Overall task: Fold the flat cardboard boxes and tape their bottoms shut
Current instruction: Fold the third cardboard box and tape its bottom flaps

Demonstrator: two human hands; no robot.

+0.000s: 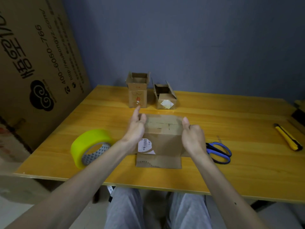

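- At the near edge of the yellow wooden surface (231, 176), at 6 o'clock, the person's knees in grey trousers (125, 210) show below the rim, and both bare forearms reach forward over it.
- Just beyond, in the middle of the surface, stands the cardboard box (163, 141). It is brown, with a white barcode label on its near face and one flap (158, 161) lying flat toward the person.
- The left hand (137, 128) is at the box's 9 o'clock side, spread open. Its fingers are nearly straight and point away, and the palm is against the left wall.
- The right hand (193, 138) is at the 3 o'clock side. Its thumb stands up at the top corner and its fingers are curled round the right wall, clamped on the box.
- A yellow tape roll (90, 146) lies at 9 o'clock of the box, near the left forearm.
- Blue-handled scissors (217, 152) lie at 3 o'clock, just beside the right wrist.
- A yellow utility knife (287, 138) lies farther out at 3 o'clock, well apart.
- At 12 o'clock two folded boxes stand side by side, tops open: a taller one (137, 93) and a lower one (165, 98).
- At 10 o'clock a large printed cardboard sheet (33, 55) leans at the surface's left side, before a blue-grey wall (198, 38).
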